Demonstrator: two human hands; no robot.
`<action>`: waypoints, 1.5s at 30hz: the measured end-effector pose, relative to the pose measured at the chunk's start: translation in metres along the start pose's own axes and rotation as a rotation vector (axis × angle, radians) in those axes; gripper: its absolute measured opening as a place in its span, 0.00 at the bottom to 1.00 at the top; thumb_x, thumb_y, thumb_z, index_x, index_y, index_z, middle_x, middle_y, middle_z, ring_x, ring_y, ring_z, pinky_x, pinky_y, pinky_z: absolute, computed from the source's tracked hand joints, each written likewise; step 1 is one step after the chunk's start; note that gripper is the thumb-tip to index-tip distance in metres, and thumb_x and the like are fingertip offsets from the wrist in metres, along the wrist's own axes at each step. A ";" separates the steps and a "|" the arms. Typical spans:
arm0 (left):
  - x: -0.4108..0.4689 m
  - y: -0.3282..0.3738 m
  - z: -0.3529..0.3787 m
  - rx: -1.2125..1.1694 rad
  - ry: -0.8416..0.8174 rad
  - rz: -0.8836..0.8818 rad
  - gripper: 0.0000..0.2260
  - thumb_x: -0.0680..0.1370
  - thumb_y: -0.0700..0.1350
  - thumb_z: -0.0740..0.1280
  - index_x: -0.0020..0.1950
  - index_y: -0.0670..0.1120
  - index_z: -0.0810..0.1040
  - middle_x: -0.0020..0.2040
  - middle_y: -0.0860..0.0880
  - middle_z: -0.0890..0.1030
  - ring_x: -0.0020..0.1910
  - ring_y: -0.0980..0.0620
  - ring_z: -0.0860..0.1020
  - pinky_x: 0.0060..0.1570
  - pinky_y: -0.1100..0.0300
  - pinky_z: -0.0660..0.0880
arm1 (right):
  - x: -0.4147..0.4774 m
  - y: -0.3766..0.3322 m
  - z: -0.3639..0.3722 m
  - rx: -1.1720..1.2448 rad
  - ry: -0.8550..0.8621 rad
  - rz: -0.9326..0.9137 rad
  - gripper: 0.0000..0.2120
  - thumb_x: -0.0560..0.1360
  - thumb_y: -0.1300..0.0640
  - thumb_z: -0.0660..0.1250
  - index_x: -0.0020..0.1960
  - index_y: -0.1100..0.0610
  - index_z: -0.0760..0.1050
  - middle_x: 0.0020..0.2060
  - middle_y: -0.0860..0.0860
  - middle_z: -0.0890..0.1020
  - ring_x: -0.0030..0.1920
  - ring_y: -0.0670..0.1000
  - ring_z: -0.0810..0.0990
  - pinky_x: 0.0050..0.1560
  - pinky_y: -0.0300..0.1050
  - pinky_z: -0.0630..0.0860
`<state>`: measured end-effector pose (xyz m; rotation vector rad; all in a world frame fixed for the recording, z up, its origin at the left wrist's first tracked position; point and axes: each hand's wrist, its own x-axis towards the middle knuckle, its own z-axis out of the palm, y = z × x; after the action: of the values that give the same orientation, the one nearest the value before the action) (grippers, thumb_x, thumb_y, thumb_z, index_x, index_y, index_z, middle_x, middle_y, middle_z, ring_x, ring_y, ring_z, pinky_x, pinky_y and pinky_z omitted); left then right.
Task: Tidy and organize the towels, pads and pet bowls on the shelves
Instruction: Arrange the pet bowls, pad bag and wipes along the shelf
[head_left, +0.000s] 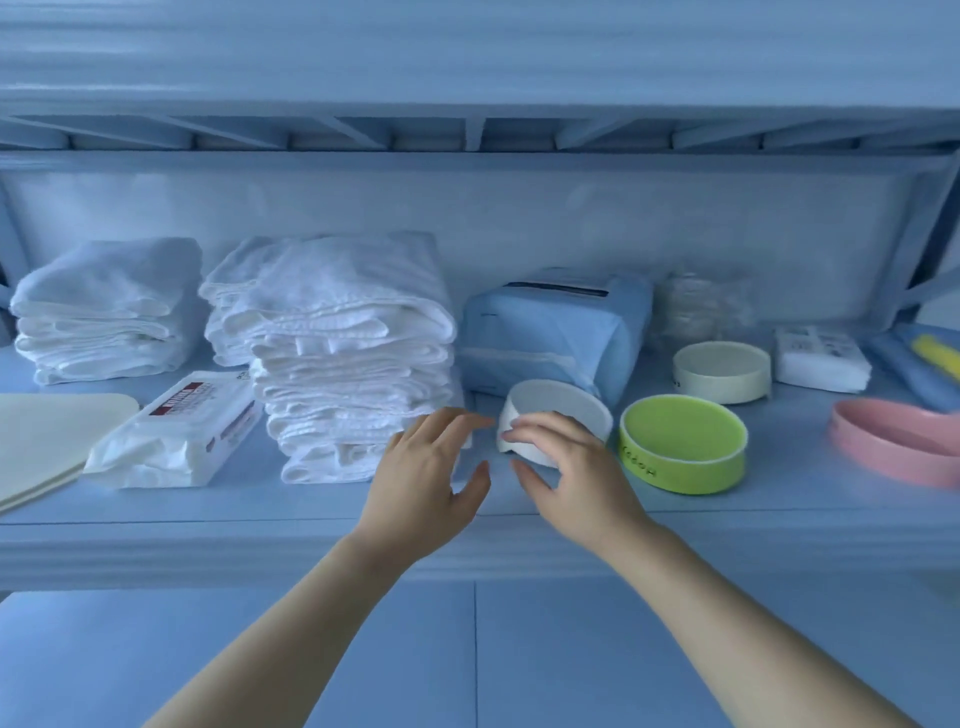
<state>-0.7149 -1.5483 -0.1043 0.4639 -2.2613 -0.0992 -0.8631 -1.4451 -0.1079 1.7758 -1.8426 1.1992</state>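
A round white plastic bowl (558, 402) is found near the front edge of the blue shelf (519, 519), about midway along it. It is tilted up off the shelf, with its far rim leaning towards a blue plastic-wrapped pack of pads (556, 332) just behind it. The bowl is gripped by the right hand (571, 467): the fingers are curled over its near wall, while the thumb is spread lower down. What lies inside it cannot be told. The left hand (431, 478) is held just left of the bowl and apart from the right hand, with its fingers relaxed, spread and holding nothing.

Just right of the white bowl a round lime-green plastic bowl (683, 441) is set flat, and a plain green floor is shown inside it. A round cream bowl (722, 371) is placed behind it, and a shallow pink bowl (893, 441) is seen towards the right end of the shelf.

The white bowl is hemmed in by the green bowl on one side and by a tall stack of folded white towels (343, 358) on the other. Left of that stack a white plastic packet with a red label (176, 431) is laid near the front edge. A lower stack of folded white towels (106, 312) is set towards the back left corner, and a flat cream mat (47, 447) is laid at the left end.
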 end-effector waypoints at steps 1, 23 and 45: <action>0.005 0.011 0.008 -0.010 -0.008 -0.006 0.18 0.72 0.54 0.58 0.60 0.51 0.74 0.54 0.54 0.77 0.49 0.50 0.77 0.47 0.58 0.71 | -0.004 0.008 -0.010 -0.020 -0.003 0.008 0.11 0.71 0.60 0.67 0.53 0.55 0.79 0.53 0.48 0.79 0.55 0.45 0.73 0.57 0.29 0.65; 0.075 0.051 0.073 -0.009 -0.106 -0.106 0.17 0.72 0.55 0.60 0.58 0.52 0.76 0.57 0.54 0.75 0.56 0.49 0.74 0.51 0.52 0.74 | 0.013 0.093 -0.078 -0.059 -0.027 0.027 0.10 0.71 0.61 0.70 0.52 0.57 0.80 0.52 0.49 0.80 0.52 0.51 0.78 0.52 0.34 0.68; 0.148 0.004 0.084 -0.063 -0.147 -0.104 0.17 0.74 0.49 0.66 0.62 0.51 0.73 0.63 0.52 0.71 0.62 0.51 0.70 0.54 0.59 0.70 | 0.081 0.120 -0.071 -0.199 -0.048 0.078 0.23 0.70 0.57 0.72 0.63 0.54 0.73 0.64 0.51 0.69 0.63 0.49 0.70 0.60 0.36 0.64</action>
<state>-0.8678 -1.6047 -0.0545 0.5560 -2.3690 -0.2641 -1.0120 -1.4617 -0.0480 1.6514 -1.9985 0.9682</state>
